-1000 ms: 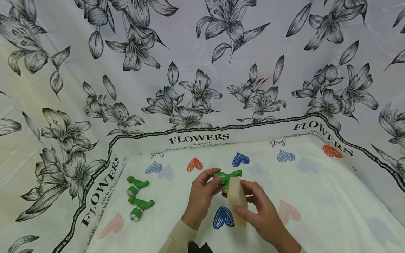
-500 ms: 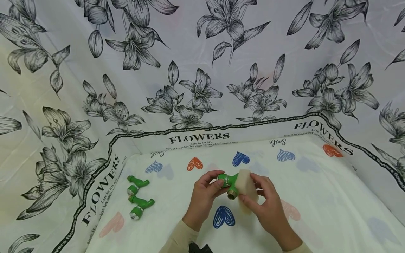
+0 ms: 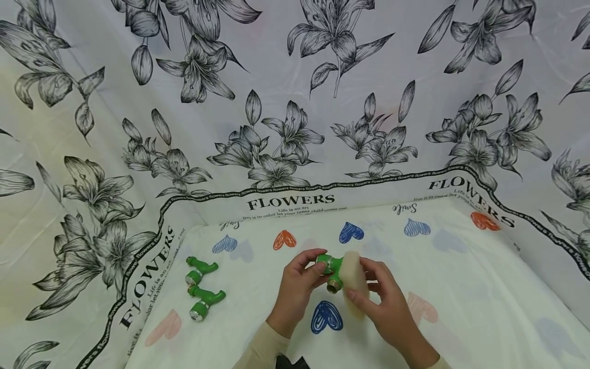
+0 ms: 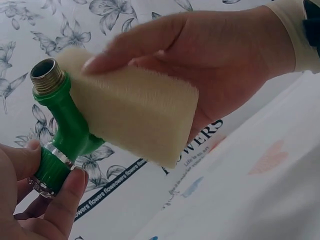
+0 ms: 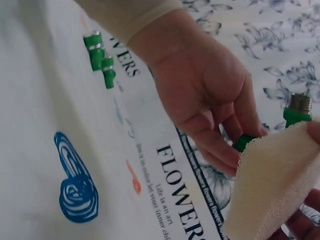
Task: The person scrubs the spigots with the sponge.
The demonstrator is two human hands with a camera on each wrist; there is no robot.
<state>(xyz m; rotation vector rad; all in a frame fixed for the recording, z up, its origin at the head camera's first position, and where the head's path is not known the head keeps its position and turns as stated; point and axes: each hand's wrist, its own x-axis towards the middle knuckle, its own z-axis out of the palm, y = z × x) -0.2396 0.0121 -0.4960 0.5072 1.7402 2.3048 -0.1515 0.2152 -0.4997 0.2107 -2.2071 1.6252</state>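
Note:
A green tap [image 3: 334,274] with a threaded brass end is pinched at its round, silver-banded end by my left hand [image 3: 297,284]. My right hand [image 3: 386,302] grips a thick beige sponge [image 3: 354,279], thumb on the near side and fingers on the far side. In the left wrist view, the sponge [image 4: 137,107] lies against the side of the tap [image 4: 67,117], and the threads point up past it. Most of the tap [image 5: 298,112] is hidden behind the sponge in the right wrist view.
Two more green taps, a rear one [image 3: 200,269] and a front one [image 3: 205,302], lie close together on the left of the heart-printed white cloth [image 3: 258,277]. Flower-printed fabric [image 3: 276,77] rises behind and at the sides.
The sponge has shifted along the tap and now covers its far end, which showed earlier. The tap has turned so its threaded opening faces me more. My right hand moved right, then slightly back.

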